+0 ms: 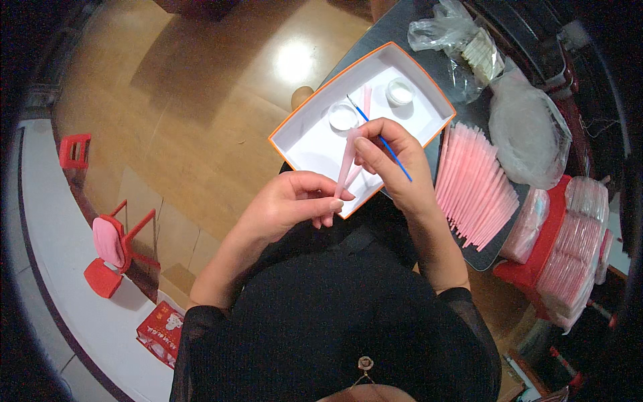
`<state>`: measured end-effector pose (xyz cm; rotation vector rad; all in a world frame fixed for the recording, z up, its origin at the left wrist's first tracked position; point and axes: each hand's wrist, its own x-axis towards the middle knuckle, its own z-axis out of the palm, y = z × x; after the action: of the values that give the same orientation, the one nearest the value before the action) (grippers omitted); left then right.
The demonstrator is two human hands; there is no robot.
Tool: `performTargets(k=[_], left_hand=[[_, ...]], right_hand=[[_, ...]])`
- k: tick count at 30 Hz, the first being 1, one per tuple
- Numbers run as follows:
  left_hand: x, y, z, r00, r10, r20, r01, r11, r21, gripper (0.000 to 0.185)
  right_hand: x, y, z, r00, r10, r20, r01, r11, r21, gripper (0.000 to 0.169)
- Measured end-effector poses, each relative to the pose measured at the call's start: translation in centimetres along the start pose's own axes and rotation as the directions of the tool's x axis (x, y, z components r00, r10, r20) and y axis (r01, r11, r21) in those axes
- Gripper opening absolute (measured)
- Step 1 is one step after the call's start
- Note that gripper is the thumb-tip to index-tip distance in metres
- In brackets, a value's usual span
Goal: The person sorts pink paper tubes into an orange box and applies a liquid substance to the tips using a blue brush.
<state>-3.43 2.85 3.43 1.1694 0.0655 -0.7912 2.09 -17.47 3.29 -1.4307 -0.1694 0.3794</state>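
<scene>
A slender pink tapered tube (346,163) spans my two hands over the box. Its narrow lower end is pinched by my left hand (276,206) between thumb and fingers. My right hand (397,151) grips the wide upper end and also carries a thin blue-handled paintbrush (402,168), its bristles pointing up and away from me. Below lies a white shallow box (306,156) with an orange rim. Inside it are a small round clear dish or lid (343,116), a small jar (400,92) with white contents, and another pink piece (367,98), partly hidden by my right hand.
Many similar pink tubes (474,186) lie fanned on the dark tabletop (346,58), right of the box. Clear plastic bags (527,130) sit beyond them. Wrapped pink bundles (572,251) rest on a red stool (522,271). A red chair (123,246) stands at left.
</scene>
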Motion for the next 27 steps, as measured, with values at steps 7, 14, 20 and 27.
performTargets(k=[7, 14, 20, 27], left_hand=[[0.1, -0.5, -0.2, 0.998, 0.034, -0.057, -0.033, 0.999, 0.028, 0.026], [1.2, 0.4, 0.7, 0.810, 0.494, -0.316, -0.394, 0.858, 0.330, 0.026], [2.1, 1.6, 1.6, 0.606, 0.774, -0.186, -0.439, 0.520, 0.733, 0.018], [2.9, 1.4, 1.7, 0.444, 0.890, -0.105, -0.418, 0.309, 0.855, 0.012]], right_hand=[[-0.2, 0.1, -0.2, 0.999, 0.045, -0.023, -0.045, 0.999, -0.028, 0.016], [-0.6, -0.3, 0.6, 0.998, 0.059, -0.003, -0.058, 0.996, 0.063, 0.014], [-0.8, -0.4, 1.3, 0.997, 0.069, -0.019, -0.066, 0.989, 0.136, 0.014], [-1.0, 0.0, 1.4, 0.998, 0.027, -0.057, -0.026, 1.000, 0.015, 0.015]])
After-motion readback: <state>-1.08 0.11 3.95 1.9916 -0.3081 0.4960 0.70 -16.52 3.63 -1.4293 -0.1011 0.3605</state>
